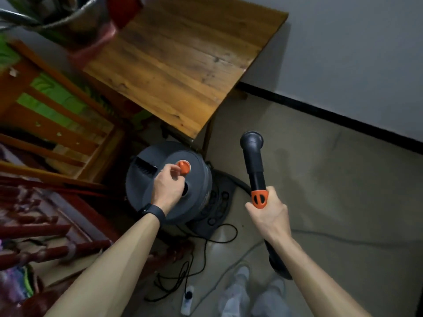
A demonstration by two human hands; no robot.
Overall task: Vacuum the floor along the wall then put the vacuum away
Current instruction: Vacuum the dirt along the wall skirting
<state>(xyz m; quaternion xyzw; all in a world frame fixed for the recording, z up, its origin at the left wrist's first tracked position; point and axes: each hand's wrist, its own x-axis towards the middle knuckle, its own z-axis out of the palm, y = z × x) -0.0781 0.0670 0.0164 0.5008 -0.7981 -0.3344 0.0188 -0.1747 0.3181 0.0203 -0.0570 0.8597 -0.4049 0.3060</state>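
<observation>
**Left fingers at the orange knob, right fingers clamped on the wand**

The left hand [168,187] hangs over the lid of the grey vacuum canister [199,179], a dark wristband [153,211] on its wrist. Its fingers [175,168] are curled, with their tips at the near-left edge of the orange knob [184,167] in the middle of the lid. Whether they pinch the knob or only touch it cannot be told. Just left of those fingertips, a black ribbed piece [145,168] lies on the lid.

The right hand [269,217] holds the black wand [254,163], fingers wrapped tight round it just below its orange collar [259,199]. Above the fingers the wand rises to a rounded black end. Below the fist it runs down beside the forearm toward the floor [332,191].

The canister stands on the floor between the two hands and slightly ahead of the left one, tucked against the corner of a wooden tabletop [178,65] that lies beyond the left fingers. Beyond the right fingers the pale wall [354,53] meets the floor at a black skirting [332,115].

Nearer the person than both hands, a black cord [199,259] loops loosely on the floor to a white power strip [188,300]. Pale shoes [242,273] show just beside it. Left of the left hand stands a wooden slatted chair [52,124].
</observation>
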